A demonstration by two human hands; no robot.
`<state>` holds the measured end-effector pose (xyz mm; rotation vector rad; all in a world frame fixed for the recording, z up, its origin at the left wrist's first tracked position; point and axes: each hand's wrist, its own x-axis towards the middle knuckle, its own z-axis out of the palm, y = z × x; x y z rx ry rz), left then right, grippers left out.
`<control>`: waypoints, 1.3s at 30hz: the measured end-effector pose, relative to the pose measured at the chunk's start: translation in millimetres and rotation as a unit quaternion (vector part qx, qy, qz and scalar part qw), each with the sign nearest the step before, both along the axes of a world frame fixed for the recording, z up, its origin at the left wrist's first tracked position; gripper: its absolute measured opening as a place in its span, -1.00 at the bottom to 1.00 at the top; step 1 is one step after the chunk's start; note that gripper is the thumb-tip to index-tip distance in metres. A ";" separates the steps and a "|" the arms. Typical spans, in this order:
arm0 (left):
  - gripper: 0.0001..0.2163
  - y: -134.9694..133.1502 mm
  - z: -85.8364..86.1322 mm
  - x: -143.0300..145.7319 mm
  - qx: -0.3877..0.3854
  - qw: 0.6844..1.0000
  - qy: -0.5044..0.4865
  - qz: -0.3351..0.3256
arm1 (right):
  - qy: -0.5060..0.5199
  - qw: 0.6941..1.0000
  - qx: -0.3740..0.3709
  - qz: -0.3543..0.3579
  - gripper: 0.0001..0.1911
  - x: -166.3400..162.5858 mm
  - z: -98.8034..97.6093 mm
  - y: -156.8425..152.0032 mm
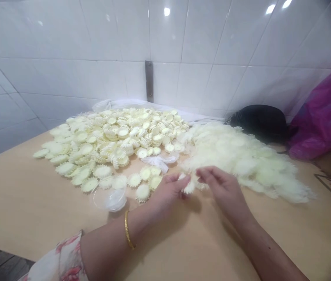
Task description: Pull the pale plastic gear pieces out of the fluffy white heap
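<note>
While you work at the tabletop point(21, 203), a floral sleeve point(62, 261) shows at the far left of your near side, with a gold bangle point(127, 230) on your left wrist. Just beyond the bangle sits a clear plastic cup point(109, 197), beside a broad heap of cream toothed discs point(109, 140) that spreads toward the white tiled wall point(65, 47). A strip of white fabric point(159, 160) lies at the heap's right edge. Your left hand point(168, 191) pinches a small toothed piece point(189, 187) in its fingertips, and your right hand point(224, 191) sits just beside it, fingers bent toward the same piece, so the two hands are close but apart. Right of them lies a pile of feathery cream pieces point(241, 164). Further right, against the wall, are a black bag point(259, 123) and a magenta plastic bag point(323, 113).
</note>
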<state>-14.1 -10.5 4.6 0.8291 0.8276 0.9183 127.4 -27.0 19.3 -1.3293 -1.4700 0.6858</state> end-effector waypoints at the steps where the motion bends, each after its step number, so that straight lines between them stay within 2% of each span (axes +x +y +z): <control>1: -0.80 -0.3 0.4 -0.1 -0.007 1.000 -0.001 0.002 | 0.019 0.999 -0.017 0.040 -0.76 -3.2 -0.7 -1.0; 4: -0.78 0.2 -2.1 -1.3 0.000 1.000 -0.006 -0.005 | 0.073 0.991 -0.045 0.107 -0.75 -9.8 -3.5 -2.2; 7: -0.75 2.4 -8.2 -2.5 0.014 1.000 -0.023 -0.007 | 0.091 0.988 -0.049 0.119 -0.77 -13.1 -5.0 -3.4; 10: -0.74 4.6 -11.3 -3.0 0.005 0.999 -0.035 0.024 | 0.080 0.988 -0.055 0.119 -0.80 -15.1 -6.7 -4.5; 16: -0.79 2.9 -1.5 -1.5 -0.023 0.997 -0.074 -0.021 | 0.101 0.989 -0.060 0.092 -0.80 -10.8 -14.4 0.3; 21: -0.84 0.8 2.3 1.4 -0.051 0.996 -0.068 -0.010 | 0.109 0.991 -0.055 0.051 -0.78 -7.7 -15.2 3.4; 25: -0.83 0.6 0.6 2.7 -0.042 0.998 -0.055 0.007 | 0.120 0.990 -0.067 0.029 -0.74 -8.4 -15.1 3.5; 29: -0.88 0.8 -0.5 1.3 -0.019 0.998 -0.054 -0.009 | 0.118 0.990 -0.078 0.027 -0.73 -10.5 -14.3 2.2; 34: -0.94 0.4 0.0 -1.8 0.012 0.998 -0.038 -0.050 | 0.013 0.999 -0.012 -0.031 -0.74 -7.0 -8.2 2.5; 39: -0.95 -0.7 -2.3 -2.8 0.014 0.997 -0.007 -0.077 | -0.004 0.983 0.030 -0.181 -0.76 23.3 0.4 10.4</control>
